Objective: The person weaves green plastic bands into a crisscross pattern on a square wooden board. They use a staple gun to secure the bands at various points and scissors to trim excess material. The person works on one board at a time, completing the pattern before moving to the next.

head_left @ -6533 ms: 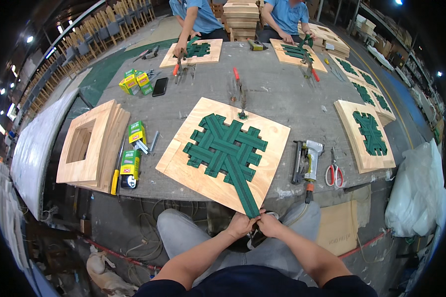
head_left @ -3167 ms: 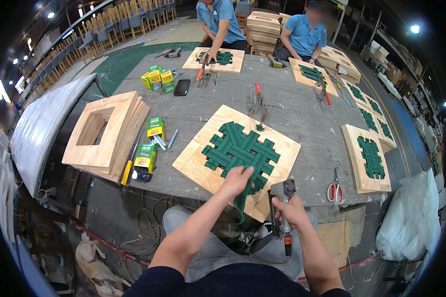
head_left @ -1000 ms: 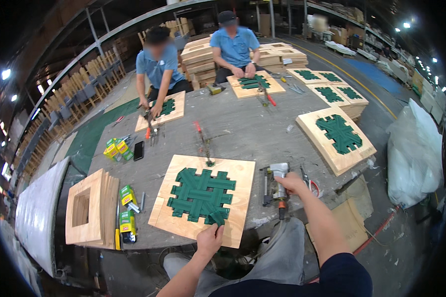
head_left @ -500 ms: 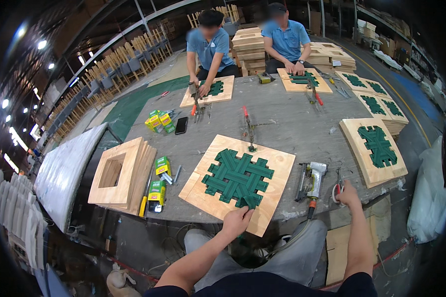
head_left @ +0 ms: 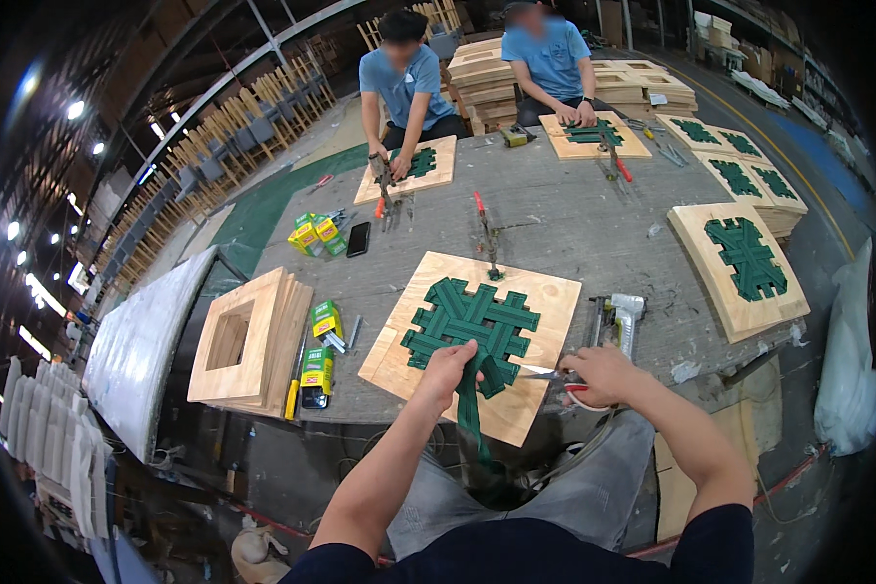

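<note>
A square wooden board [head_left: 394, 355] lies before me, its middle covered by woven green webbing [head_left: 457, 316]. My left hand [head_left: 446, 376] is closed on a loose green webbing strap [head_left: 469, 414] at the near edge of the weave; the strap hangs down past the board toward my lap. My right hand [head_left: 602, 376] grips scissors [head_left: 576, 388] with red and white handles. Their blades point left over the board, close to the webbing near my left hand. The nail or staple gun [head_left: 625, 321] lies just beyond my right hand, partly hidden by it.
To the left stand stacked wooden frames [head_left: 229, 375], boxes of staples [head_left: 316, 368] and a phone [head_left: 358, 239]. A tool with a red handle [head_left: 488, 234] lies beyond my board. At right is a stack of webbed boards [head_left: 701, 263]. Two co-workers [head_left: 409, 92] work across the table.
My right hand has brought the scissors from the table's right side to the board. My left hand has shifted slightly up, and the loose strap now hangs below it.
</note>
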Available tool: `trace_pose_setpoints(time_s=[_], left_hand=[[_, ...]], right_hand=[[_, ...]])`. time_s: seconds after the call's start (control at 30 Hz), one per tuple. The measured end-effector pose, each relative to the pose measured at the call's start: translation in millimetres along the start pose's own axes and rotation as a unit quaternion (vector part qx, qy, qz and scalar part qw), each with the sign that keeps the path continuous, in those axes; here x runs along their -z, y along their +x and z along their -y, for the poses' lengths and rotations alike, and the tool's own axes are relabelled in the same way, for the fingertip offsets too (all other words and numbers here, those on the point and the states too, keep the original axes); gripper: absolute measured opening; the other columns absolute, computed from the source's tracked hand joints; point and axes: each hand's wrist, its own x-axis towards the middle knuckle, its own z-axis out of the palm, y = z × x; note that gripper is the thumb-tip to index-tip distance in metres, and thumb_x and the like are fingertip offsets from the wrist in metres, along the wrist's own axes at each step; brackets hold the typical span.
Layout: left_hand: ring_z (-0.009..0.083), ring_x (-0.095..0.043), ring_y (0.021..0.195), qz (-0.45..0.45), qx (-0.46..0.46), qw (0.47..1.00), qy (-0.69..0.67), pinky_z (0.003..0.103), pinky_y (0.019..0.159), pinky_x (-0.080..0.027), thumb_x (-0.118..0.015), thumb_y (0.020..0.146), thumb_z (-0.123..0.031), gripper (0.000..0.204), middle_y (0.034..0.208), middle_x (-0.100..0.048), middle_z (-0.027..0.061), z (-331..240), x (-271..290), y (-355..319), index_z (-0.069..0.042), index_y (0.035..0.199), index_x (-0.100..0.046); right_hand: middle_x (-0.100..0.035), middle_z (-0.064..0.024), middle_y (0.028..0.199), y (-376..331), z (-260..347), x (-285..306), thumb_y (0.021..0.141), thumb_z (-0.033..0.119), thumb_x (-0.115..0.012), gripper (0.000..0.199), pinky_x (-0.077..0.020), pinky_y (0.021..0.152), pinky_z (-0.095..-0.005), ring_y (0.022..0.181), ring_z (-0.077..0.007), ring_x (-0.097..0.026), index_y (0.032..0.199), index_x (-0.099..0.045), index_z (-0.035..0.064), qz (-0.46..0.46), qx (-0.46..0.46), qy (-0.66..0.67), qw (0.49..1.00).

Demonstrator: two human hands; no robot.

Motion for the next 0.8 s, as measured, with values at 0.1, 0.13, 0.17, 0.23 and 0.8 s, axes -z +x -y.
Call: trace_pose_setpoints(time_s=[0.1, 0.13, 0.17, 0.23, 0.8], left_hand=[[0.0114, -0.063, 0.062, 0.01, -0.003, 0.999, 0.031, 0.026, 0.058, -0.052, -0.06, 0.106, -0.033, 0.037, 0.078, -0.07, 0.0036, -2, -8, -13, 0.001, 0.095, -0.071], [0.011, -0.063, 0.062, 0.01, 0.0, 0.999, 0.033, 0.026, 0.058, -0.052, -0.06, 0.106, -0.033, 0.037, 0.078, -0.07, 0.0034, -2, -7, -17, 0.0, 0.096, -0.071], [0.0107, -0.063, 0.062, 0.01, 0.003, 0.999, 0.034, 0.025, 0.058, -0.052, -0.06, 0.106, -0.033, 0.036, 0.078, -0.07, 0.0032, -2, -6, -21, 0.0, 0.096, -0.071], [0.0104, -0.062, 0.061, 0.016, 0.002, 0.999, 0.039, 0.025, 0.058, -0.052, -0.06, 0.106, -0.033, 0.036, 0.078, -0.07, 0.003, -1, -5, -26, 0.0, 0.096, -0.071], [0.0107, -0.062, 0.062, 0.044, -0.012, 0.998, 0.05, 0.026, 0.058, -0.05, -0.061, 0.106, -0.033, 0.036, 0.076, -0.067, 0.0024, 3, -1, -39, 0.001, 0.096, -0.072]], right_hand=[[-0.068, -0.0104, 0.101, 21, 1, -14, 0.084, 0.052, -0.076, 0.051, -0.0455, 0.089, -0.0474, 0.103, -0.0313, -0.068, 0.122, -0.063, 0.02, 0.007, 0.062, -0.044, 0.997], [-0.068, -0.0106, 0.101, 31, 3, -13, 0.084, 0.05, -0.075, 0.051, -0.0458, 0.089, -0.0472, 0.103, -0.0317, -0.068, 0.123, -0.063, 0.0198, 0.016, 0.086, -0.049, 0.995], [-0.068, -0.0107, 0.101, 38, 5, -12, 0.084, 0.049, -0.075, 0.05, -0.046, 0.089, -0.047, 0.103, -0.0321, -0.068, 0.123, -0.063, 0.0197, 0.025, 0.109, -0.055, 0.992], [-0.069, -0.0101, 0.102, 51, 7, -18, 0.085, 0.046, -0.075, 0.049, -0.0467, 0.088, -0.0467, 0.103, -0.0319, -0.068, 0.124, -0.063, 0.0204, 0.03, 0.138, -0.062, 0.988], [-0.071, -0.0106, 0.096, 88, 33, -10, 0.085, 0.042, -0.074, 0.038, -0.0525, 0.077, -0.0494, 0.093, -0.0362, -0.07, 0.113, -0.064, 0.0187, 0.079, 0.222, -0.049, 0.971]])
